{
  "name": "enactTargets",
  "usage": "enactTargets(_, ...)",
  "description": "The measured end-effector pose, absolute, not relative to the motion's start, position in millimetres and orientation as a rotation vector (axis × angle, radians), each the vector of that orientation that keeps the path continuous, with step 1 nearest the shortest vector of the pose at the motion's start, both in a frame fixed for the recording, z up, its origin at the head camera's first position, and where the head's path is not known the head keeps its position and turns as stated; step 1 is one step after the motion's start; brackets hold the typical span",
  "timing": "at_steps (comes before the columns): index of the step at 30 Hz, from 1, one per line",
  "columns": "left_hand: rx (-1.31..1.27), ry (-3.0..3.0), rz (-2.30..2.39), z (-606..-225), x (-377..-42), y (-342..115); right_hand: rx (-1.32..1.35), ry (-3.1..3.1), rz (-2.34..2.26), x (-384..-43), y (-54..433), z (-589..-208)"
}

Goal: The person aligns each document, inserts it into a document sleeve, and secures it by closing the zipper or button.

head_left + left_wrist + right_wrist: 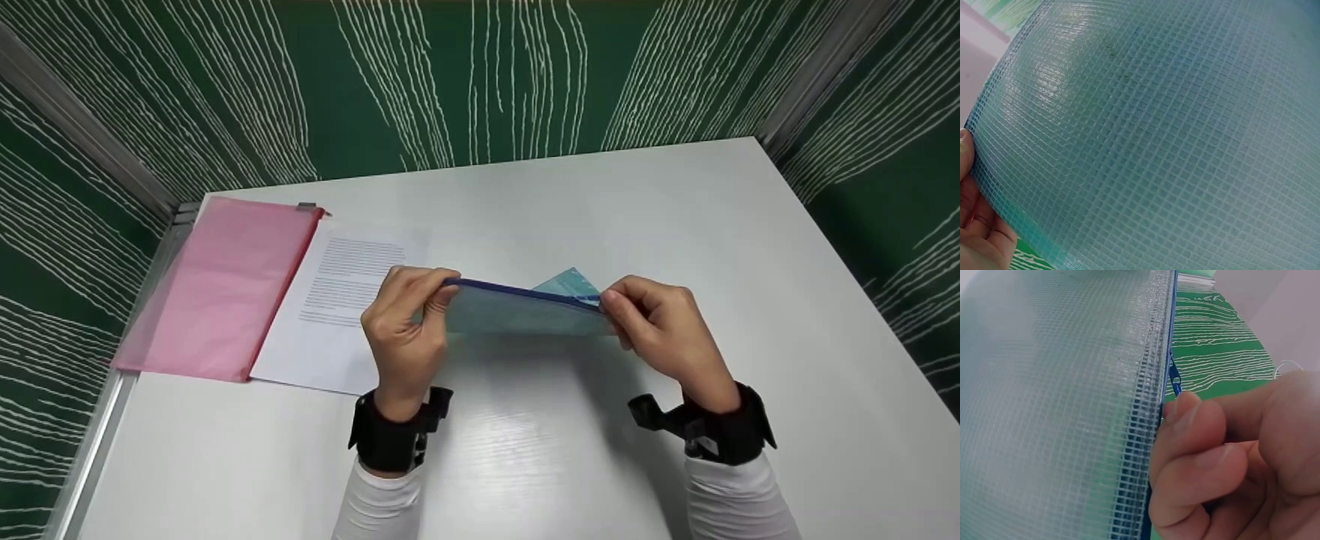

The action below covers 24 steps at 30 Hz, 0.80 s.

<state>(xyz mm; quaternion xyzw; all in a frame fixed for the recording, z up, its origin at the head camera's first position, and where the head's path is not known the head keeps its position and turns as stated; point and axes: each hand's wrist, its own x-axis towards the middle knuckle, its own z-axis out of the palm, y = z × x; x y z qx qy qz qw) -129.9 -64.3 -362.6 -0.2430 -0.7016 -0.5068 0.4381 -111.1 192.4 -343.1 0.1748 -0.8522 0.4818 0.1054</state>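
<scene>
A blue-green mesh zipper folder (525, 313) with a dark blue zipper edge is held up over the table, nearly edge-on in the head view. My left hand (409, 322) pinches its left end between thumb and fingers. At the other end, my right hand (664, 322) grips the zipper edge with curled fingers. The right wrist view shows a blue zipper pull (1175, 377) just beside those fingertips. Mesh of the folder fills most of the left wrist view, where the left fingers (979, 225) hold its edge. Behind the zipper edge, a light blue corner (566, 283) sticks up.
To the left on the white table (517, 465) lies a pink zipper folder (232, 289) with a red edge. Beside it a printed sheet of paper (337, 285) lies partly behind my left hand. Green walls with white lines (517, 82) surround the table.
</scene>
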Motion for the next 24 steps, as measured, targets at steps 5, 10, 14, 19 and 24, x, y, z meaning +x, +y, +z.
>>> enactTargets(5, -0.604, -1.744, -1.262, -360.7, -130.0, -64.9, 0.526, -2.518, 1.403, -110.8, 191.3, -340.3)
enactTargets(10, -0.600, -1.752, -1.256, -359.5, -129.6, -65.4, 0.520, -2.514, 1.415, -111.2, 191.3, -339.7)
enactTargets(14, -0.590, -1.758, -1.252, -359.8, -128.9, -66.7, 0.518, -2.510, 1.409, -111.2, 193.2, -339.9)
enactTargets(19, -0.567, -1.736, -1.270, -359.5, -129.1, -68.9, 0.483, -2.508, 1.404, -111.4, 195.2, -339.0)
enactTargets(24, -0.568, -1.725, -1.280, -360.0, -129.5, -69.1, 0.457, -2.523, 1.402, -113.3, 197.9, -342.9)
